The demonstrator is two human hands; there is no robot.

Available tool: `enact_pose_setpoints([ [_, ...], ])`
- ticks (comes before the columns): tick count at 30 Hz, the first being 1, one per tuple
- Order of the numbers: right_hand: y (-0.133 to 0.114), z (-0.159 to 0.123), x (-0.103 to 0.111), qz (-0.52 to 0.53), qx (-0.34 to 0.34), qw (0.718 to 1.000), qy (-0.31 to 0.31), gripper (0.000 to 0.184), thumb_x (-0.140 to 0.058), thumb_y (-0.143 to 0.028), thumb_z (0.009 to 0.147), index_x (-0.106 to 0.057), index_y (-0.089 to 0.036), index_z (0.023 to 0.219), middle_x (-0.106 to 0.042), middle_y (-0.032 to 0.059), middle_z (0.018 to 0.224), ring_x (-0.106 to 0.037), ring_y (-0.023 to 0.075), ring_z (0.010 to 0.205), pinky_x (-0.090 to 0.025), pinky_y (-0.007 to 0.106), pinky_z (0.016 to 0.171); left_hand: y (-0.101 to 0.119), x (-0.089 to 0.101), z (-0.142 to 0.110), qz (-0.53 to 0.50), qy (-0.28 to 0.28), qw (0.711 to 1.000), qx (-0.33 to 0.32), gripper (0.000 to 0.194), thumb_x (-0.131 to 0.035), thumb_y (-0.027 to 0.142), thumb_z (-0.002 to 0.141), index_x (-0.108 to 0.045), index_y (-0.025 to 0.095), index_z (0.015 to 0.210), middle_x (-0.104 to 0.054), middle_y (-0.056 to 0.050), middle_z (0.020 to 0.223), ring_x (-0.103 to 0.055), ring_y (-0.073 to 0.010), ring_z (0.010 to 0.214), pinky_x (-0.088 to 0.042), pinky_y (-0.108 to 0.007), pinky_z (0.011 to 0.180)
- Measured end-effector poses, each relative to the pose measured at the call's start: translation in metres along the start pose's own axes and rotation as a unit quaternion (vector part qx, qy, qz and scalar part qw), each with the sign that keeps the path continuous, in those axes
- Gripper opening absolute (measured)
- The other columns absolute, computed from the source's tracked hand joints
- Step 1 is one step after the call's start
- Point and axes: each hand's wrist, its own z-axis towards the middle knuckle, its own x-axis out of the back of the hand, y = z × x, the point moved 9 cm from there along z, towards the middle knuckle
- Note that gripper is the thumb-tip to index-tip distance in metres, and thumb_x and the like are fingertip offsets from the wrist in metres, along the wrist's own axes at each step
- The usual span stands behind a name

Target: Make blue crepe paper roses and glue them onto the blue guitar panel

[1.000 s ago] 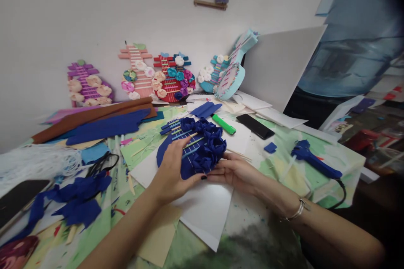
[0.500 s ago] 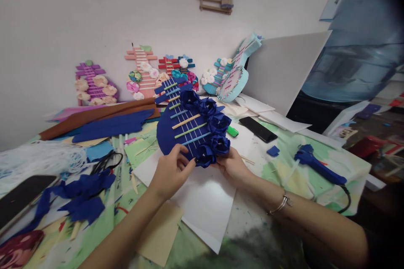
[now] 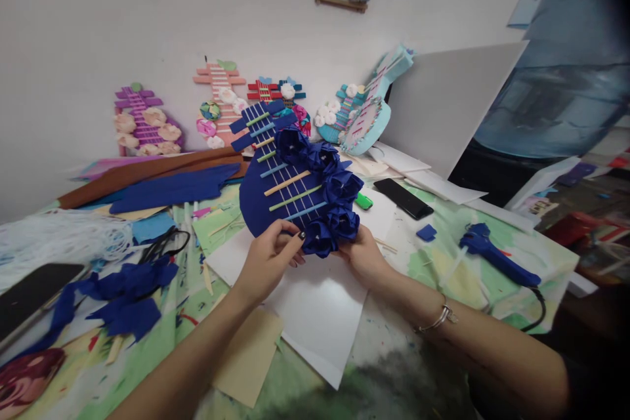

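Observation:
A dark blue paper guitar (image 3: 258, 193) is held tilted up in front of me, with white strings and coloured sticks across its face. Several dark blue paper flowers (image 3: 340, 186) run down its right side. At its lower edge my left hand (image 3: 270, 252) is closed, thumb and fingers pinching the rim beside the bottom flower. My right hand (image 3: 364, 256) grips the lower right edge, its fingers partly hidden behind the flowers. Beneath the guitar lies a white sheet (image 3: 319, 328).
A blue glue gun (image 3: 499, 256) and a black phone (image 3: 403, 198) lie to the right. Blue scraps (image 3: 130, 302), white shredded strands (image 3: 63, 243) and another phone (image 3: 34, 302) are on the left. Decorated paper guitars (image 3: 147, 121) lean along the wall; a water bottle (image 3: 566, 92) stands right.
The guitar has shifted slightly up and left, its top tipped a little further left. Both hands keep their hold, and the view has moved slightly.

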Motion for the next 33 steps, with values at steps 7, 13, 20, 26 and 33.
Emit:
enact_pose_setpoints([
  [7,0.000,0.001,0.002,-0.001,0.007,1.000,0.003,0.030,-0.061,-0.009,0.051,-0.059,-0.019,0.079,-0.070,-0.0004,0.082,-0.064,0.0224,0.084,-0.054,0.035,0.073,0.000,-0.006,0.000,-0.031,-0.036,0.999,-0.022,0.020,-0.057,0.030,0.081,-0.048,0.018,0.094,-0.067,-0.001,0.070,-0.064,-0.0153,0.065,-0.051,-0.028,0.063],
  [13,0.003,0.000,0.003,0.000,-0.007,1.000,0.008,0.029,-0.061,-0.009,0.050,-0.057,-0.020,0.077,-0.071,-0.0003,0.084,-0.065,0.0235,0.086,-0.054,0.037,0.074,-0.005,-0.006,0.001,-0.009,-0.026,0.999,-0.033,0.019,-0.058,0.026,0.080,-0.048,0.019,0.095,-0.067,0.001,0.070,-0.065,-0.0144,0.065,-0.052,-0.028,0.064],
  [20,0.002,-0.001,0.001,0.015,-0.010,1.000,-0.002,0.032,-0.064,-0.009,0.050,-0.060,-0.019,0.081,-0.071,0.0010,0.084,-0.065,0.0246,0.086,-0.054,0.038,0.075,0.003,-0.002,0.001,0.024,-0.008,0.998,-0.061,0.016,-0.060,0.026,0.080,-0.052,0.018,0.092,-0.067,0.001,0.068,-0.065,-0.0143,0.063,-0.052,-0.026,0.061],
  [26,0.003,-0.001,0.001,0.031,-0.025,0.999,0.002,0.031,-0.062,-0.009,0.049,-0.061,-0.019,0.078,-0.070,0.0000,0.077,-0.065,0.0243,0.081,-0.053,0.040,0.076,0.011,0.005,-0.003,0.026,0.025,0.996,-0.084,0.014,-0.061,0.027,0.081,-0.058,0.018,0.091,-0.066,0.000,0.069,-0.065,-0.0141,0.062,-0.052,-0.026,0.061],
  [33,0.007,0.000,0.006,0.055,-0.028,0.998,0.026,0.032,-0.060,-0.006,0.047,-0.059,-0.019,0.077,-0.067,-0.0034,0.068,-0.064,0.0206,0.072,-0.052,0.039,0.075,0.036,0.013,-0.009,0.153,0.087,0.962,-0.210,0.020,-0.064,0.029,0.081,-0.064,0.018,0.099,-0.064,-0.005,0.090,-0.063,-0.0147,0.076,-0.052,-0.029,0.071],
])
